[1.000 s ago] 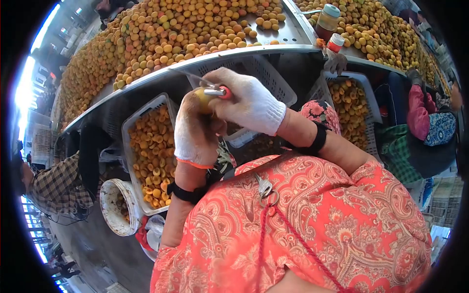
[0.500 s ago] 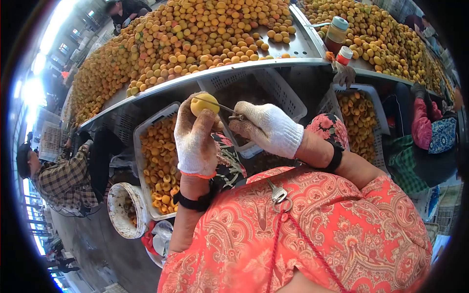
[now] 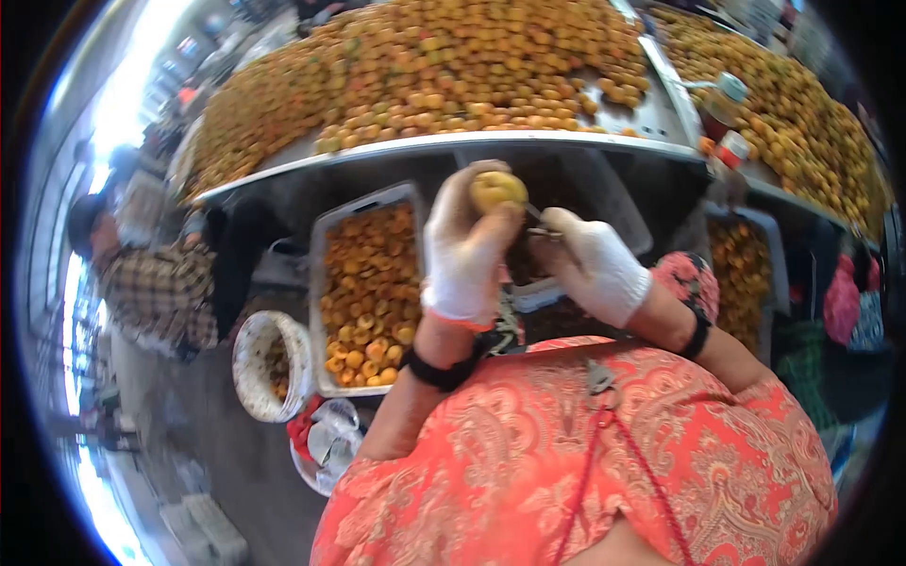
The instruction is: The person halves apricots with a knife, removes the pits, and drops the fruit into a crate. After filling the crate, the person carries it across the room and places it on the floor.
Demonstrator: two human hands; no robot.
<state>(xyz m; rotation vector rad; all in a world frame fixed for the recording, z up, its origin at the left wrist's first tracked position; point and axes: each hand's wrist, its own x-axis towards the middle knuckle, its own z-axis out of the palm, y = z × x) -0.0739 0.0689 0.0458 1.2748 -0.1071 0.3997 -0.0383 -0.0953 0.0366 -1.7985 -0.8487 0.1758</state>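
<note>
My left hand (image 3: 462, 259), in a stained white glove, holds a yellow apricot (image 3: 497, 191) up between thumb and fingers. Gloved in white as well, my right hand (image 3: 604, 274) is closed around the handle of a small thin knife (image 3: 534, 214). Its blade points left and reaches the lower right side of the apricot, where the tip is hidden. Both hands are above my lap, just short of the metal table edge. Below and left of them stands a pale crate (image 3: 318, 292) filled with split apricots (image 3: 363, 302).
Whole apricots (image 3: 444, 85) heap the metal table (image 3: 453, 150) ahead. Under its edge is a grey crate (image 3: 618, 203). A dirty white bucket (image 3: 247, 382) stands at left, near a person in a checked shirt (image 3: 160, 288). A lidded bottle (image 3: 725, 99) stands at upper right.
The view has swung left, so hands, crates and table appear farther right. The blade lay across the apricot's face before; now only a short length shows at its side. Both grips remain.
</note>
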